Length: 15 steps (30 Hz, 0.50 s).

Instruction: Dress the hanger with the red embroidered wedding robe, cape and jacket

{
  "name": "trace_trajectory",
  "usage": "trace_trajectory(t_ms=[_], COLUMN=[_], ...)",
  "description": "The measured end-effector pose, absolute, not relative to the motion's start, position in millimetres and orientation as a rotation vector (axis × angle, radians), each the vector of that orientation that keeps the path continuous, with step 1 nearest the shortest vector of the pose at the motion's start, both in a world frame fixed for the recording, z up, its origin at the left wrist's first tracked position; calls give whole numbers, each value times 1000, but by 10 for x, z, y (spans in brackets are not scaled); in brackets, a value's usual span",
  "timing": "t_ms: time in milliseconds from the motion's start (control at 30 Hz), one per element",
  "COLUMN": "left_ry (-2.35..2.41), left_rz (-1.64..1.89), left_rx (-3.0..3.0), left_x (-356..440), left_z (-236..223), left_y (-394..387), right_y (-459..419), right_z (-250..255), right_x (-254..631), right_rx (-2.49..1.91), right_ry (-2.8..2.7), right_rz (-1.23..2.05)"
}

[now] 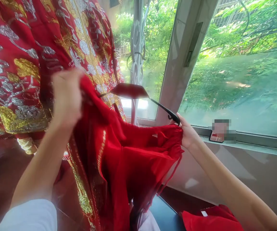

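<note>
Red garment: hangs between the person's two hands, mid-frame, bright plain red cloth (138, 163) with a beaded trim down the left part and a thin loose cord (171, 176) at the right.
Hanger: black and slim, with a dark red middle piece (130, 91); it tilts down to the right above the cloth.
Left hand: blurred, but it looks clamped on the upper left of the garment; the hand (67, 93) hides that end of the hanger.
Right hand: pinched around the gathered edge where the hanger ends, the hand (188, 131) pressing cloth and black tip together.
Hold: best kept firm at the right tip, I judge, since the bunched cloth could slide off the slope.
Level: raising the right end a little would share the weight evenly.
Folds: the gathers bunch tightly at the right; easing them along gently would suit them better than a tug.
Trim and cord: both seem likely to snag, so they want to hang free of fingers and notch.
Embroidered robe: gold and silver on red (90, 48), close behind on the left; rubbing its raised thread seems the main risk.
Around: a pale metal stand (136, 41), a window (237, 80), more red cloth (210, 221) at lower right.
</note>
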<state>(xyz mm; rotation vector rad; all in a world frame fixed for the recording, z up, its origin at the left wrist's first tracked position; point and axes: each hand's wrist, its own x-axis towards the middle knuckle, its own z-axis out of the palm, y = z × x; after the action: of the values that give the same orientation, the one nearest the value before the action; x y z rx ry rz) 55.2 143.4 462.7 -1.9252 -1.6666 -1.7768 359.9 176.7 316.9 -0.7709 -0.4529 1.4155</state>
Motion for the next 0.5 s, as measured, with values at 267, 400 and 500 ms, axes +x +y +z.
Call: trace_trajectory(t_ms=[267,400,500], left_ry=[-1805,-1371,-995], left_rz=[-752,-916,-910], left_rx=[-2041,-2097,-2293], left_x=[824,1387,1861], left_z=[3922,4185,4298], left_y=[1339,1432,1730], right_y=[1777,1738,1720], right_z=[3289,3363,3425], right_x=[3795,3840,3848], right_rx=[-775,-808,-825], right_ry=[-620,-679,-689], right_rz=[1303,1251,1214])
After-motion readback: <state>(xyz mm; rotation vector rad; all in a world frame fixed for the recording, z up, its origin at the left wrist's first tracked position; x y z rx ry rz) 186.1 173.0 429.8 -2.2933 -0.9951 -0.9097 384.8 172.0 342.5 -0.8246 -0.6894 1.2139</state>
